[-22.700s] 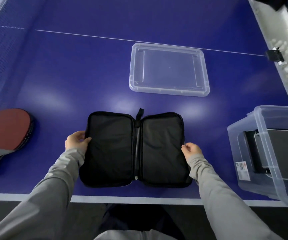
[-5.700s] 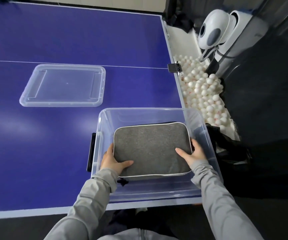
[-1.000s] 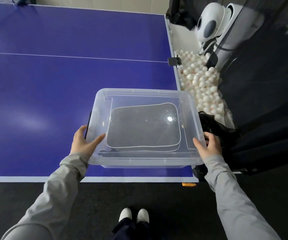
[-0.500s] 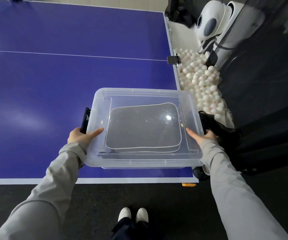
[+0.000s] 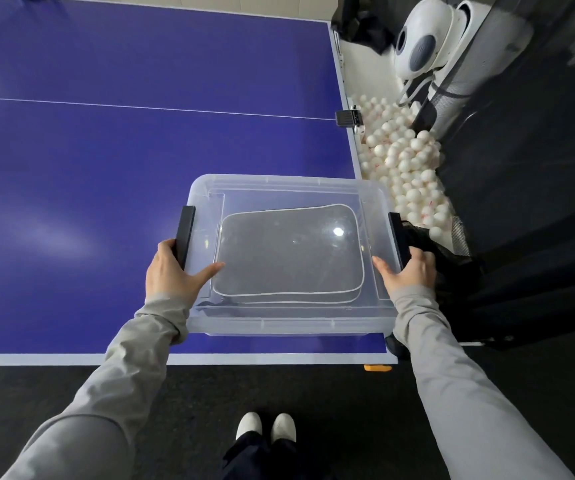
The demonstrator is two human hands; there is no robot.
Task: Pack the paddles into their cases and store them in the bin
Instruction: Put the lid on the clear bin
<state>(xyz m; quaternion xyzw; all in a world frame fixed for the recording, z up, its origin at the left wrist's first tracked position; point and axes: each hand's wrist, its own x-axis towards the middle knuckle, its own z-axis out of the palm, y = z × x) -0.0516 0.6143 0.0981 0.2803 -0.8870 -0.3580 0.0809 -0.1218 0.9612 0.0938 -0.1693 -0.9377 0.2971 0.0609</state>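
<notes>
A clear plastic bin [image 5: 289,325] stands at the near right corner of the blue table [image 5: 106,150], with its clear lid [image 5: 279,188] on top. Through the lid I see a grey paddle case [image 5: 288,254] with white piping lying flat on other cases. My left hand [image 5: 175,271] grips the black latch [image 5: 185,233] on the bin's left side, thumb on the lid. My right hand [image 5: 409,271] grips the black latch [image 5: 397,233] on the right side in the same way.
Beyond the table's right edge lies a heap of white balls [image 5: 403,164], with a white ball machine [image 5: 428,46] behind it and dark netting [image 5: 521,202] to the right. A black clamp [image 5: 346,117] sits on the table edge. My feet [image 5: 267,426] stand on dark floor.
Both hands have shifted from the lid's near corners onto the side latches, which now stand up against the lid's edges. The bin has stayed in place.
</notes>
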